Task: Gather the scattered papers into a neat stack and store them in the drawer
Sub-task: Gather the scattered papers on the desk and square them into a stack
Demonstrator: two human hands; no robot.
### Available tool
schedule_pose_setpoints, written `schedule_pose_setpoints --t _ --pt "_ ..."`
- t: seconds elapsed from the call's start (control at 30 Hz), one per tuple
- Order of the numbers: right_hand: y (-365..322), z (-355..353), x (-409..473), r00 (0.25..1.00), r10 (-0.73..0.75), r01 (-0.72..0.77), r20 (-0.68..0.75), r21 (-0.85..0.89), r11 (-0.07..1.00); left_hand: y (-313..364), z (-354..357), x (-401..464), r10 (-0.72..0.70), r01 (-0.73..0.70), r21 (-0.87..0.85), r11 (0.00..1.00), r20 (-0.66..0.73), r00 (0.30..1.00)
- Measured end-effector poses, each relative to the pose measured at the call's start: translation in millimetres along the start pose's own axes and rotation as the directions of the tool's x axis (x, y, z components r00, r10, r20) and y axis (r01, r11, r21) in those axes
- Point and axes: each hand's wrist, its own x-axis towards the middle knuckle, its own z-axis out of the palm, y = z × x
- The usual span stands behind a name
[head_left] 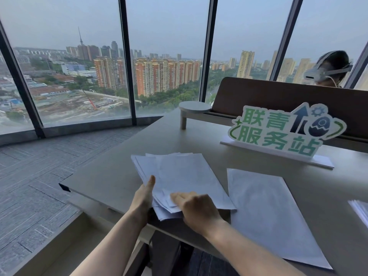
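Two hands work the gathering step: the left hand grips the fanned paper stack at the tabletop edge, and the right hand presses it flat-fingered. Next, the loose sheet and further papers need collecting.

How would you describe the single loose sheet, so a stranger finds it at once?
Start at the green sign on the desk. In front of it, right of the pile both hands hold, lies the sheet. It lies alone, flat and untouched.
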Motion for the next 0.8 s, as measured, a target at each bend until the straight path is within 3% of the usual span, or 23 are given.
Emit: schedule_pose_setpoints --t 0.13,0.23,0.4,0.5,0.67,0.8 --pt "-1.5 4.6 -0.1 0.999 -0.051 0.050 0.016 0.027 0.998 4.3 2.1 -0.8 -0.106 0.100 0.068 0.993 0.090 0.990" --pt "-2.3 -0.5 -4.0 0.996 -0.057 0.050 0.069 0.102 0.993 4.8 2.7 -0.7 -0.135 0.128 0.173 0.977 0.029 0.990" --pt "8.5 -29.0 -12.6 0.962 0.089 -0.137 0.257 0.172 0.976 3.2 5.8 -1.1 0.002 0.013 0.207 0.978 -0.072 0.997" --pt "27.6 -40.6 -22.0 0.923 0.255 -0.313 0.289 0.177 0.933 3.6 9.9 -6.8 0.058 -0.039 0.189 0.981 -0.095 0.994" --pt "58.7 -46.8 -38.5 0.771 0.599 -0.615 0.214 0.005 0.789 3.0 12.4 -14.6 0.111 -0.090 0.147 0.985 -0.142 0.984" --pt "67.8 -49.6 -45.1 0.559 0.747 -0.789 0.360 -0.046 0.613 2.3 12.9 -18.6 0.130 -0.115 0.101 0.988 -0.157 0.979"
